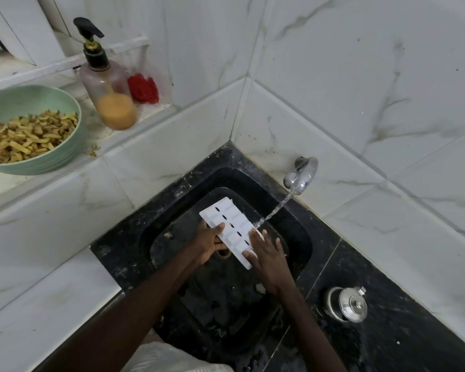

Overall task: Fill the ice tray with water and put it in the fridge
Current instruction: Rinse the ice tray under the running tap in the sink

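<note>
A white ice tray (230, 228) is held over the black sink (301, 237), tilted, with its ribbed underside facing up. My left hand (208, 244) grips its left long edge from below, thumb on top. My right hand (269, 257) lies with spread fingers over the tray's near right end. A chrome tap (300, 175) on the right wall runs. Its stream of water (273, 213) lands at the tray's right edge, just beyond my right fingers.
A small steel lidded pot (345, 304) stands on the black counter to the right of the sink. On the tiled ledge at the left are a green bowl (38, 100) of chopped food, a pump soap bottle (108, 84) and a red scrubber (142, 88).
</note>
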Demonstrator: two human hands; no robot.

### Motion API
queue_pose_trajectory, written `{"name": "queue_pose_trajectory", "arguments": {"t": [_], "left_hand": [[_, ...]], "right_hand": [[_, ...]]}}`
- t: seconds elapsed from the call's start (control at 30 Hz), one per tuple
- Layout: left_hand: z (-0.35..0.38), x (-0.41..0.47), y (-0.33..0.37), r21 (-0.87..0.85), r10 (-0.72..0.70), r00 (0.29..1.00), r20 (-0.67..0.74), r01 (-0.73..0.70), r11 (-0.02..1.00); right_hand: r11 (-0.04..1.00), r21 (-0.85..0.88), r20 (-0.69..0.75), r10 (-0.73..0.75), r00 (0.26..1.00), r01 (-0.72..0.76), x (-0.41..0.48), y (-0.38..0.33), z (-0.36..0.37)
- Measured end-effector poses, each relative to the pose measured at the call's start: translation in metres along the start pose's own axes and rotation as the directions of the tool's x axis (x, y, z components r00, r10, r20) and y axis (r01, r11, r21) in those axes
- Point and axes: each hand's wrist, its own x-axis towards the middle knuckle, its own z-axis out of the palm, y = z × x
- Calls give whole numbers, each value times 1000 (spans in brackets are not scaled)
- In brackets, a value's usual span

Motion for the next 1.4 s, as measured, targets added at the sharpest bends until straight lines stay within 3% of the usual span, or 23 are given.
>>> {"name": "queue_pose_trajectory", "arguments": {"t": [0.17,0.33,0.53,0.73,0.93,1.03,1.17,1.3,1.4], "left_hand": [[5,-2,-3,10,-18,999,28,18,1000],[0,0,4,-18,5,1000,10,-5,1000],[5,-5,4,-11,-3,1000,29,3,1000],[-5,-6,13,-64,10,1000,-14,-11,998],[0,-8,9,-50,-18,1000,-2,18,999],[3,-9,12,-53,-13,1000,1,13,999],[-5,-8,16,-62,-18,999,-35,16,998],[-12,-7,17,-103,-23,998,-55,17,995],[-12,-7,21,-98,-39,997,-66,32,995]], "right_hand": [[993,1,-51,121,991,-121,10,0,-4],[1000,11,-31,-19,999,19,6,-9,-3],[992,17,-28,125,992,-124,18,5,-9],[993,26,26,-114,993,113,1,-1,0],[999,-34,-53,4,999,-5,12,9,-8],[998,-23,-37,-62,997,62,14,-3,-8],[989,93,-27,-113,993,115,3,-1,-1],[961,259,-95,124,988,-96,-6,2,-8],[838,512,-81,265,961,-188,-7,-11,-11]]}}
